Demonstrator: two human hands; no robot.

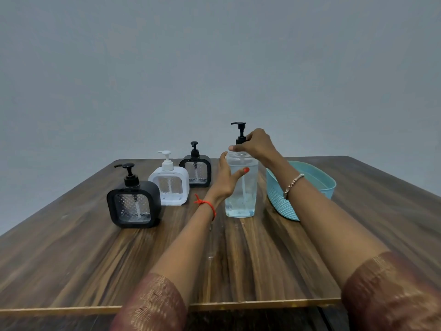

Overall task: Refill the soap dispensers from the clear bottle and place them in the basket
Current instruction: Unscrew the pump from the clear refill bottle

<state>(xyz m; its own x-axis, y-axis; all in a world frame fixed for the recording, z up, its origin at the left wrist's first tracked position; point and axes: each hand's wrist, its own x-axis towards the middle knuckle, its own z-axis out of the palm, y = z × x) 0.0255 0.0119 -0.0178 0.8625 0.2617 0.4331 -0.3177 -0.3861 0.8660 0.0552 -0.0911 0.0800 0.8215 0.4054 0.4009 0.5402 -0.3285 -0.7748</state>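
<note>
A tall clear bottle (241, 199) with a black pump top stands upright near the table's middle, partly full of clear liquid. My left hand (226, 177) wraps around its left side, thumb across the front. My right hand (255, 144) grips the black pump collar at the bottle's neck from the right. Three square dispensers stand in a diagonal row to the left: a black one (133, 204) nearest, a white one (170, 185) behind it, and another black one (196, 173) farthest. A teal basket (281, 204) sits right of the bottle, partly hidden by my right forearm.
The wooden table (95, 259) carries everything, and its front edge runs across the bottom of the view. A plain grey wall rises behind the table. Bare wood lies in front of the bottle and along the far right.
</note>
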